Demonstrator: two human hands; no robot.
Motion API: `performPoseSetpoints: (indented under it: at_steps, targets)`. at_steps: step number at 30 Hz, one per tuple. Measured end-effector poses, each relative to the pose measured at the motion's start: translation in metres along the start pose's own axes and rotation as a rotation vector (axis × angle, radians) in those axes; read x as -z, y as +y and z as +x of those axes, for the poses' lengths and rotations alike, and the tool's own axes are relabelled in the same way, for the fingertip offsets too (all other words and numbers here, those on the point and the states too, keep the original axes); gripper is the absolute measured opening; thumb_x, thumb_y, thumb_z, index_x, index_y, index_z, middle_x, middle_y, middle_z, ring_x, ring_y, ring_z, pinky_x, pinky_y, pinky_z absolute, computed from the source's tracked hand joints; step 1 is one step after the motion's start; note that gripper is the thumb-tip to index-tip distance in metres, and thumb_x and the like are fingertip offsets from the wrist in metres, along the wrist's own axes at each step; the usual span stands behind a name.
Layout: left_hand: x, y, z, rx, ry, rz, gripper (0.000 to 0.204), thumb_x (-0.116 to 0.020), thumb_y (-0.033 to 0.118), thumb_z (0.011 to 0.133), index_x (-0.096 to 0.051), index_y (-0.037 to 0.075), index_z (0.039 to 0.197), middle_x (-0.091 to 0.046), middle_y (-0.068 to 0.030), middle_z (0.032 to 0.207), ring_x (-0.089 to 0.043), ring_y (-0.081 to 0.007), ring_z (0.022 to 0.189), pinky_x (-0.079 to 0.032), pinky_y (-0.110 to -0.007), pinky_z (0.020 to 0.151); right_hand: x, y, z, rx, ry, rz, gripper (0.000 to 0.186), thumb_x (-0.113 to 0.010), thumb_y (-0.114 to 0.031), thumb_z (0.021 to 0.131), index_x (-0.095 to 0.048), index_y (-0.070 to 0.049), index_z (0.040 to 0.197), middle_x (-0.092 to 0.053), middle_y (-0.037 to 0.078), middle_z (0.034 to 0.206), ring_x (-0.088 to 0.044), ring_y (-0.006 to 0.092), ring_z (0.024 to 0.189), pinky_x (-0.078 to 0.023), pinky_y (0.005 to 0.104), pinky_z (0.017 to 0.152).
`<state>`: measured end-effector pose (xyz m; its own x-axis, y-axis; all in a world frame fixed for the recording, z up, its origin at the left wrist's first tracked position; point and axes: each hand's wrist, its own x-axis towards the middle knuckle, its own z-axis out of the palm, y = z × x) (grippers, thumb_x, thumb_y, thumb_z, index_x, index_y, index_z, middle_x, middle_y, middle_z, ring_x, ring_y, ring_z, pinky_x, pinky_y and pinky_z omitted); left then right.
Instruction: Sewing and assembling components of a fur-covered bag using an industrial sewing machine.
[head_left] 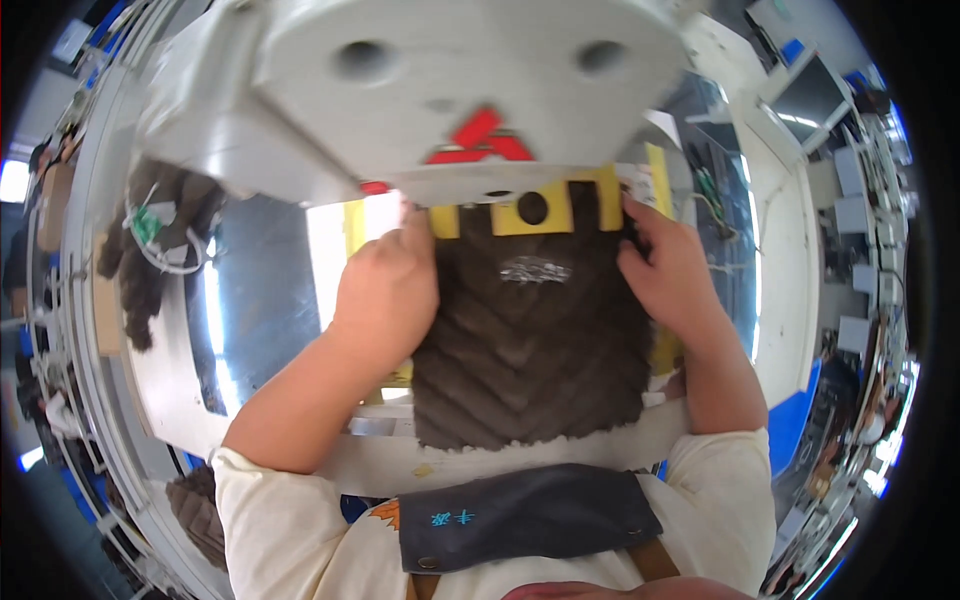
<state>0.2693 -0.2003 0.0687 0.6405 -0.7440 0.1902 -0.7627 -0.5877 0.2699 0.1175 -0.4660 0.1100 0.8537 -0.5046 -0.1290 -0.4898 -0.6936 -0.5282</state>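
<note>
A dark brown fur fabric piece [530, 350] with slanting ridges lies spread in front of me, below a large white machine head [470, 110]. A crinkled shiny patch [535, 270] sits on its upper part. Yellow strips [535, 215] show along its far edge, one with a round dark hole. My left hand [385, 290] is closed at the fabric's left edge, its fingertips reaching the yellow strip. On the opposite edge, my right hand [665, 265] grips with thumb and forefinger at the far right corner. The other fingers of both hands are partly hidden.
Red tape pieces [480, 140] mark the machine's front. More brown fur [165, 240] with a white cord hangs at the left, and a folded brown bundle [195, 510] lies lower left. A monitor [810, 95] stands at the far right. Dark glossy panels flank the work area.
</note>
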Motion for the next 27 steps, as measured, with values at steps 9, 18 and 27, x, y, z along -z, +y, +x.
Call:
performPoseSetpoints:
  at_steps: [9,18,27]
  targets:
    - [0.006,0.008,0.004,0.062,-0.076,0.066,0.047,-0.055,0.0,0.089,-0.057,-0.009,0.136,-0.068,-0.0224,0.08,-0.069,-0.0405,0.073,-0.056,-0.049,0.067,0.009,-0.001,0.0,0.144,-0.045,0.023,0.049,-0.061,-0.015,0.087,-0.062,0.006,0.132,-0.07,0.03,0.09,-0.067,0.0475,0.088,-0.053,0.0521,0.083]
    - [0.004,0.004,0.002,0.042,-0.093,0.068,0.043,-0.057,0.002,0.091,-0.057,-0.008,0.133,-0.068,-0.0227,0.078,-0.068,-0.0419,0.071,-0.056,-0.05,0.065,0.008,0.001,0.0,0.097,-0.068,0.014,0.049,-0.062,-0.013,0.087,-0.061,0.006,0.133,-0.07,0.028,0.09,-0.067,0.047,0.088,-0.054,0.0518,0.082]
    - [0.003,0.002,0.002,-0.001,-0.03,0.086,0.038,-0.054,0.003,0.094,-0.06,-0.006,0.13,-0.07,-0.0222,0.081,-0.07,-0.0395,0.073,-0.057,-0.049,0.066,-0.001,0.003,-0.004,0.22,0.07,-0.116,0.049,-0.06,-0.016,0.088,-0.061,0.002,0.134,-0.071,0.025,0.088,-0.068,0.0462,0.085,-0.053,0.0548,0.078]
